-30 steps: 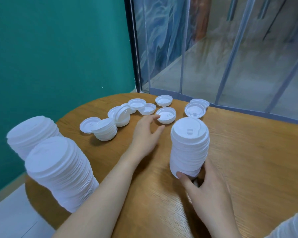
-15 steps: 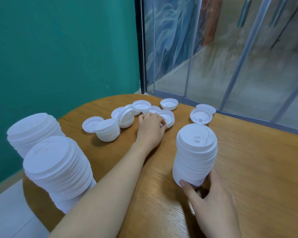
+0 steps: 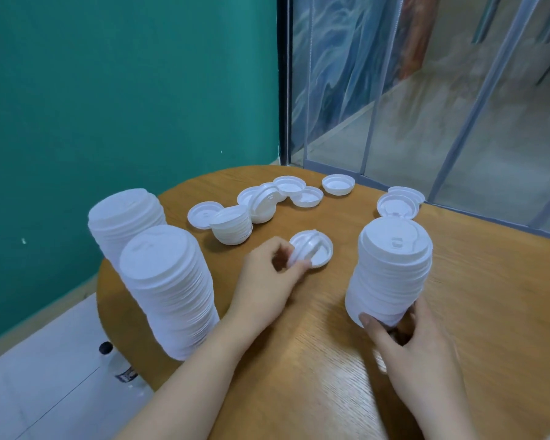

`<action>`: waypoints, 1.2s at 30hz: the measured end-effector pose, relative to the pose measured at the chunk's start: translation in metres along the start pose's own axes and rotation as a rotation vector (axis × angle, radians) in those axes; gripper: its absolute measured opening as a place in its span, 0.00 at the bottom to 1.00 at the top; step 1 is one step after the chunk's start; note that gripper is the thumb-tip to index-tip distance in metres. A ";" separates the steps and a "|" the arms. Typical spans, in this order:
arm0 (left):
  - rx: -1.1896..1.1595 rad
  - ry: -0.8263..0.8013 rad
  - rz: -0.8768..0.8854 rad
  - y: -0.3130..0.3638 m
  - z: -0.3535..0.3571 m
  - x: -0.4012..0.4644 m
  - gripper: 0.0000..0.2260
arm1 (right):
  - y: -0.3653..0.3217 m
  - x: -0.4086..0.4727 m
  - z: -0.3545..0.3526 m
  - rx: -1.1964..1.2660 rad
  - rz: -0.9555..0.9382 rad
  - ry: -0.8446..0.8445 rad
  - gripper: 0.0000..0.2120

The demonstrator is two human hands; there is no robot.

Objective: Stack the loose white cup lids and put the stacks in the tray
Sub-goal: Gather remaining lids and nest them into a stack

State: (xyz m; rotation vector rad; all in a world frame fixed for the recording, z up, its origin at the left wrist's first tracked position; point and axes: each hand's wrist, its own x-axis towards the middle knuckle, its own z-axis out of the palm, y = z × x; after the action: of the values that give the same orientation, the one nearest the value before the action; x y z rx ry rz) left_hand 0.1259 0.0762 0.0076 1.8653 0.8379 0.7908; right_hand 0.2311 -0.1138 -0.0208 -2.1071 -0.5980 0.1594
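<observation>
At the far left, two tall stacks of white lids stood on the round wooden table [image 3: 299, 360]. The back stack [image 3: 124, 223] stood near the green wall [image 3: 124, 90]. The front stack [image 3: 169, 290] leaned a bit and stood just beside it. Below the table edge, a bottle [image 3: 115, 363] with a dark cap stood on the pale floor.

Next came a flat lid [image 3: 202, 214] touching a short stack [image 3: 232, 228]. Behind those lay a bunch of loose lids [image 3: 277, 195], some leaning on each other. One more lid [image 3: 338, 184] lay alone near the glass wall [image 3: 426, 90].

In the middle, the left hand [image 3: 269, 281] reached across the table. Its fingers and thumb were curled and pinched a single lid [image 3: 311, 252] by its near edge. That lid was tipped up a little and blurry. It may have been two lids together, but I could not tell.

To the right stood another tall stack [image 3: 391, 274], leaning a bit. The right hand [image 3: 416, 354] held it at the bottom, with the thumb on the near side and the fingers curled round behind. Behind that stack lay two more lids [image 3: 399, 203], one partly over the other.

No tray showed anywhere.
</observation>
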 end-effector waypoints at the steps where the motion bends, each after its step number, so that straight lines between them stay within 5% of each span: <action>1: -0.072 0.039 -0.024 0.000 -0.001 0.000 0.07 | 0.000 0.000 0.000 0.003 -0.002 -0.004 0.19; 7: -0.212 0.070 -0.198 -0.013 0.009 0.021 0.14 | -0.001 0.001 0.001 0.025 0.012 -0.026 0.19; 15: 0.188 -0.050 -0.107 -0.031 0.012 0.021 0.34 | -0.006 0.003 0.000 -0.005 -0.019 -0.016 0.17; 19: 0.302 -0.068 -0.079 -0.026 0.009 0.021 0.33 | -0.005 0.003 0.000 -0.017 -0.022 -0.016 0.18; 29: -0.069 0.019 0.024 0.035 -0.007 0.012 0.25 | -0.003 0.003 0.004 -0.042 -0.010 0.034 0.21; 36: -0.118 -0.213 0.228 0.083 0.007 -0.004 0.32 | 0.004 0.006 0.006 -0.056 -0.025 0.066 0.25</action>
State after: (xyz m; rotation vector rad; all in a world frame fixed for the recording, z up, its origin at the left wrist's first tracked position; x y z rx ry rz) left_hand 0.1475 0.0400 0.0796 1.9199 0.4422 0.7467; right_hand 0.2357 -0.1081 -0.0265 -2.1495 -0.5956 0.0597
